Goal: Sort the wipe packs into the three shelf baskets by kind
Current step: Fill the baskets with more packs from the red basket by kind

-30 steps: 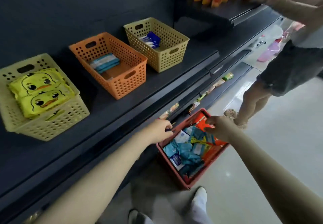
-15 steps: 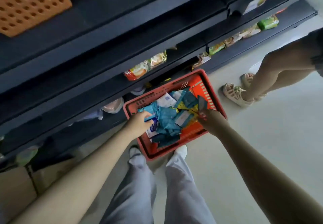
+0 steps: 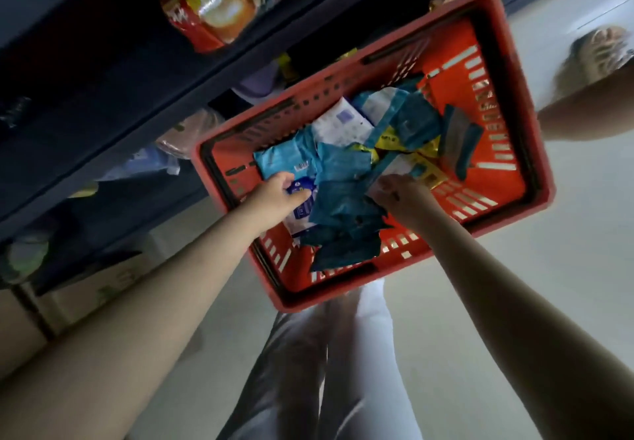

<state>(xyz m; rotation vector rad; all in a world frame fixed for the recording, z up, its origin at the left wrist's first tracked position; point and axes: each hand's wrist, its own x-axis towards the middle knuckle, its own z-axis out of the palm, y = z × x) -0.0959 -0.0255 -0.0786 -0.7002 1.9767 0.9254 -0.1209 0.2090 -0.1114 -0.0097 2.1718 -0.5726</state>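
Sorting stands at an early stage, by judgement. Shelving [image 3: 103, 79], dark, far and left, with snack bags [image 3: 219, 11] on a lower tier; the three shelf baskets are out of view, so their fill cannot be read. Floor [image 3: 514, 285], pale, near and right, with the person's own trousers [image 3: 308, 371] near centre and another person's foot [image 3: 597, 55] at far right. Red basket [image 3: 535, 151], on the floor just beside the shelving, well filled. Packs [image 3: 343, 206] lie in it in a loose heap, mostly teal, some white, a few yellow toward the right. They are still mixed, so most of the work appears left. Left hand [image 3: 274, 196], in the near-left part of the red basket, thumb and fingers pinching a blue-white pack [image 3: 303, 199] that lies on the heap, not lifted clear. Right hand [image 3: 401, 196], just right of the heap's middle, fingers curled down at the edge of a pale pack [image 3: 394, 165]; whether they grip it cannot be told. A second earlier the view took in the shelf baskets, each holding only a few packs, with both hands at the red basket's rim. Now the view has dropped, the red basket fills the middle, and both hands are down among the packs.
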